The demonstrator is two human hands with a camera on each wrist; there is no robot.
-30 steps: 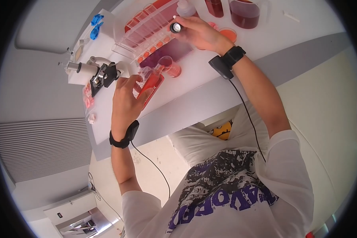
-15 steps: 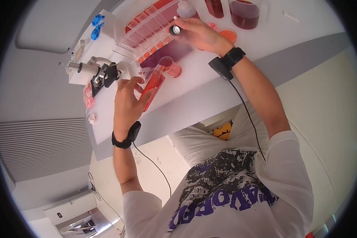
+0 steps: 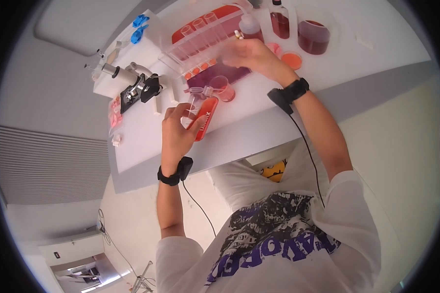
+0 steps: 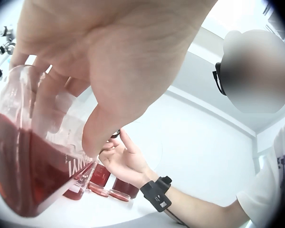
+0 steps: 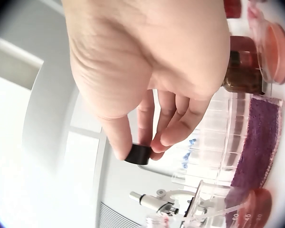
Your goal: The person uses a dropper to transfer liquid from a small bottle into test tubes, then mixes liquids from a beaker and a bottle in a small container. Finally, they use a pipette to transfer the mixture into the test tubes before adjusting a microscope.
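On the near side of the table my left hand [image 3: 177, 134] holds a clear glass conical flask [image 4: 28, 166] of red liquid with white lettering. Its thumb lies along the near side, the fingers round the far side. Beyond the flask stands a small beaker [image 3: 223, 90] with a little red liquid. My right hand [image 3: 252, 56], blurred at the fingers, hovers near the purple mat [image 3: 226, 74]. In the right wrist view it pinches a black cap [image 5: 138, 155] between thumb and fingers; the head view hides the cap.
Left of the flask stands a microscope [image 3: 134, 88]. A clear test tube rack [image 3: 193, 51] is at the back. Toward the right are a white-topped bottle [image 3: 251, 28], a dark red bottle [image 3: 280, 23], a large beaker [image 3: 312, 41] and an orange petri dish [image 3: 292, 60].
The head view has shifted, so the table sits lower and further right. My right hand has turned and moved slightly left, taking the cap out of sight there. The left hand still holds the flask.
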